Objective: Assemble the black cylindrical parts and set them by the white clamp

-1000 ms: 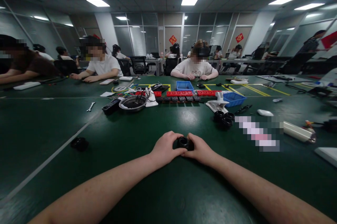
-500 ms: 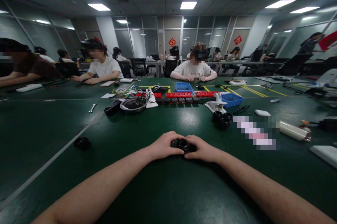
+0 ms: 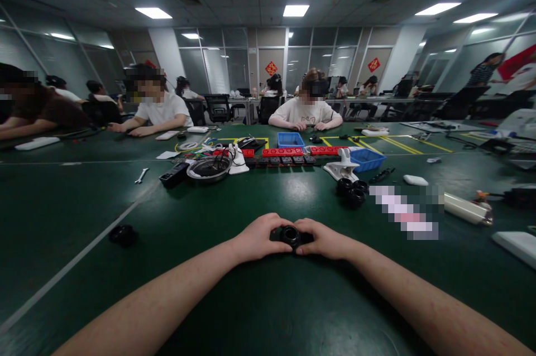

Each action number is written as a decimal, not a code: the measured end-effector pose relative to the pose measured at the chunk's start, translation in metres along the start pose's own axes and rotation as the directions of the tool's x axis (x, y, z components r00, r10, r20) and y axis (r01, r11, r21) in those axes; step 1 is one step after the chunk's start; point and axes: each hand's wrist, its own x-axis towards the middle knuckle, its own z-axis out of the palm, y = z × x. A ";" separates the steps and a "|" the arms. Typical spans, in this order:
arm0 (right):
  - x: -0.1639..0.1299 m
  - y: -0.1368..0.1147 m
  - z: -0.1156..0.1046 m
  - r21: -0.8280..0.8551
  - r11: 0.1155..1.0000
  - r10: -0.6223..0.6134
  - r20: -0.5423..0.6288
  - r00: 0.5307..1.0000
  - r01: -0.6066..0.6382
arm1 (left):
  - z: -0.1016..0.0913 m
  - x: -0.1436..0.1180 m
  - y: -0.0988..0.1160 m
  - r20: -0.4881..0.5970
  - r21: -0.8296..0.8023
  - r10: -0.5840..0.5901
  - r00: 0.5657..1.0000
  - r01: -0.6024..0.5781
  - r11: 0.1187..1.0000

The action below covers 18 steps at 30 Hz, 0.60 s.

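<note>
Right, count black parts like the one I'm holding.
5 visible: held part between left hand and right hand, one part by the grey line, three clustered parts by the white clamp; more may hide there.

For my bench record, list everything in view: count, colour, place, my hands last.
held part: one, black, front centre
loose part: one, black, left
clustered parts: three visible, black, right of centre
wrench: one, silver, left
dish: one, silver, left of centre
box: one, black, left of dish
strips: three, red, centre
bins: two, blue, behind strips and right
clip: at least one, white, left of right bin
cylinder: one, pale, right
table: one, green, underneath
people: several, white or dark tops, far side and background
wall signs: at least two, red, background
left hand: one, bare, gripping the held part
right hand: one, bare, gripping it
</note>
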 end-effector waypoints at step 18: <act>0.006 -0.016 0.036 -0.439 0.779 0.278 -0.398 0.875 -0.447 | 0.020 0.001 0.016 -0.308 0.252 -0.197 0.931 0.279 0.927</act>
